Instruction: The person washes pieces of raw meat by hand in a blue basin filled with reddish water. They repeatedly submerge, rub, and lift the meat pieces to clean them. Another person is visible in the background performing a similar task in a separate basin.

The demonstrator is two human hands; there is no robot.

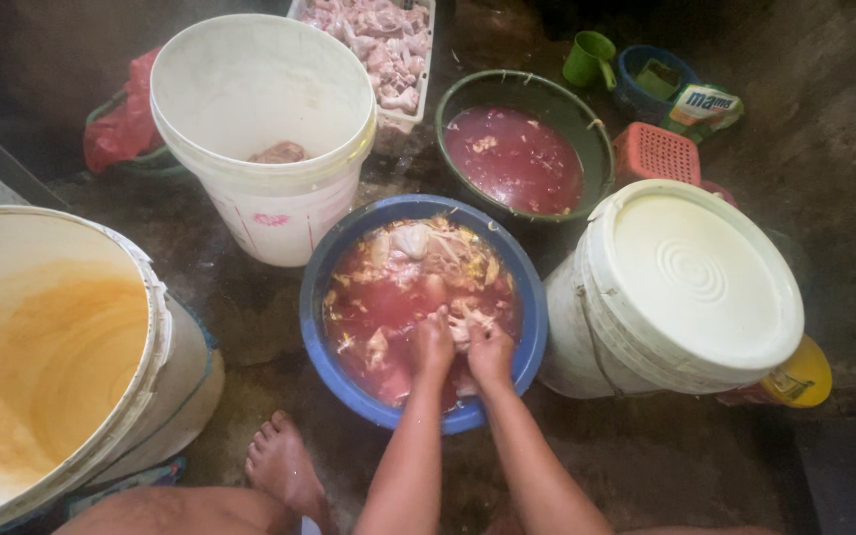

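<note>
Seen from above, a person's left hand (432,344) and right hand (488,350) reach side by side into a blue basin (334,367) of reddish water on a wet dark floor, both curled around pale raw chicken pieces (468,322) at the water's surface near the basin's near edge. Around the basin stand an open white bucket (269,129), a lidded white bucket (691,287), a green basin (596,134) of red liquid and a tray of raw meat (378,45).
</note>
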